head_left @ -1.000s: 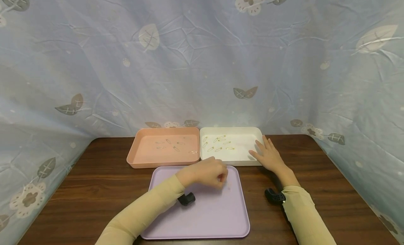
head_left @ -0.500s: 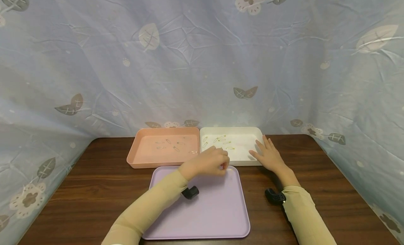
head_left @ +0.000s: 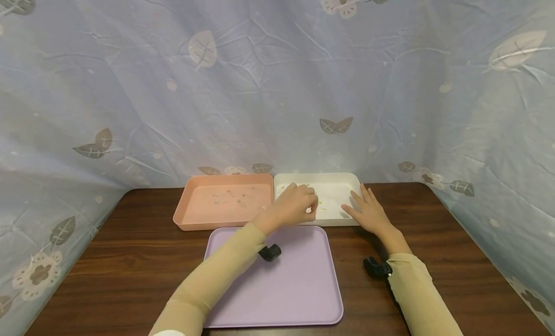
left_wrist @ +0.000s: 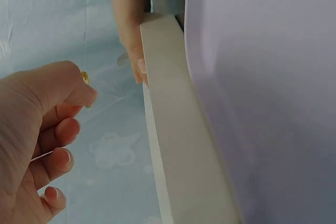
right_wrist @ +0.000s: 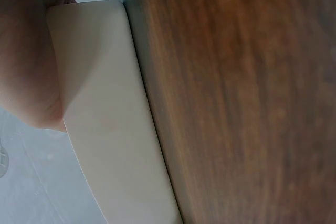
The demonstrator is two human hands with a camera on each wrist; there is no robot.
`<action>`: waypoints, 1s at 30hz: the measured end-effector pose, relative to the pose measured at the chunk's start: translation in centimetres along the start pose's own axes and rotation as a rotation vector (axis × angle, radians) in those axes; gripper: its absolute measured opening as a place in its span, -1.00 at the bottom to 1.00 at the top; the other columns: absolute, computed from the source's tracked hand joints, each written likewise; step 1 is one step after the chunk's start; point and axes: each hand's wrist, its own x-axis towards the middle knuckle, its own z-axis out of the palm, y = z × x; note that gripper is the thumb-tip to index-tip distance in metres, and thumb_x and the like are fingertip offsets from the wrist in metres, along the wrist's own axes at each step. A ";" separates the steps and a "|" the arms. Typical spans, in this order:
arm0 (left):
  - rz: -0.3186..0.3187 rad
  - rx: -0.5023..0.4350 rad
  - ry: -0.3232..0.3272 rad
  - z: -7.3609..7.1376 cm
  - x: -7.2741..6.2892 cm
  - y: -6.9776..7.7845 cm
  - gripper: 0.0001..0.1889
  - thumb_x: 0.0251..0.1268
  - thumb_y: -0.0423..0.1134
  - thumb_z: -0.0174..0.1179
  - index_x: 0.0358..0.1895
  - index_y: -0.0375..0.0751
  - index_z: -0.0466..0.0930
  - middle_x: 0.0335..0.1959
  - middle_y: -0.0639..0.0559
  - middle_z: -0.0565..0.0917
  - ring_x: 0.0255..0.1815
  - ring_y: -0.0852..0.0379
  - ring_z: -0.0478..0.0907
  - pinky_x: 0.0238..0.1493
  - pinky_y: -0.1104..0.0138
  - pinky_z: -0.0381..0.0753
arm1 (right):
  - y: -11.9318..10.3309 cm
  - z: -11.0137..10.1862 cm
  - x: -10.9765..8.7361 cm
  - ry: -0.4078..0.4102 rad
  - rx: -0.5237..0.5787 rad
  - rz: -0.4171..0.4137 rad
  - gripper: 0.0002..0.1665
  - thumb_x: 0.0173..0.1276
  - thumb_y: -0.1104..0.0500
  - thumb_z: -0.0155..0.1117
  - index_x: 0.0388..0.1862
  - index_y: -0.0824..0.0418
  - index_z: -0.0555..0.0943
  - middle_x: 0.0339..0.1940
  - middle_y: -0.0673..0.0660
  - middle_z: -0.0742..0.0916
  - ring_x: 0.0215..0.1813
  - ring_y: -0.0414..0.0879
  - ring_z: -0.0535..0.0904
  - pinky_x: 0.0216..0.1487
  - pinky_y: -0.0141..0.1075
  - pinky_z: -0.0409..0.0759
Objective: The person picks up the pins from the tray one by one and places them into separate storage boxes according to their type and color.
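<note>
My left hand (head_left: 295,204) is above the front of the white tray (head_left: 340,194), thumb and index finger pinching a gold safety pin (left_wrist: 85,78). In the left wrist view only the pin's end shows past the thumb; the other fingers curl loosely. Spread and fairly straight, the fingers of my right hand (head_left: 368,212) rest over the tray's right rim. Several gold safety pins lie in the white tray, mostly hidden behind the left hand. To its left, the pink tray (head_left: 204,208) holds several silver safety pins (head_left: 241,203).
A flat lilac tray (head_left: 282,288) lies in front of both trays, under the left forearm. All three stand on a dark wooden table (head_left: 125,259). A patterned cloth (head_left: 260,109) hangs behind. Each wrist wears a black camera mount (head_left: 377,267).
From over the lilac tray, my left hand has moved forward to the white tray, carrying the gold safety pin. The right hand has stayed on the white tray's rim.
</note>
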 end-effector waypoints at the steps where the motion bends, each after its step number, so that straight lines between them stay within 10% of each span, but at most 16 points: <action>1: -0.010 0.002 -0.004 0.1 0.2 -0.1 -0.96 0.10 -0.12 0.26 -0.41 0.06 0.62 -0.41 0.23 0.56 -0.32 0.22 0.49 -0.27 0.35 0.29 | 0.0 0.0 0.0 0.000 -0.002 0.001 -0.06 0.45 -0.33 -0.07 0.50 0.33 0.18 0.58 0.45 -0.03 0.55 0.47 -0.17 0.45 0.34 -0.05; 30: -0.286 -0.003 -0.070 2.0 5.8 -2.6 -0.93 0.23 -0.17 0.22 -0.31 -0.01 0.67 -0.31 0.15 0.67 -0.21 0.12 0.60 -0.08 0.20 0.45 | 0.0 0.0 0.0 0.002 -0.014 -0.005 -0.08 0.46 -0.32 -0.09 0.51 0.31 0.17 0.58 0.44 -0.02 0.57 0.44 -0.22 0.45 0.37 -0.09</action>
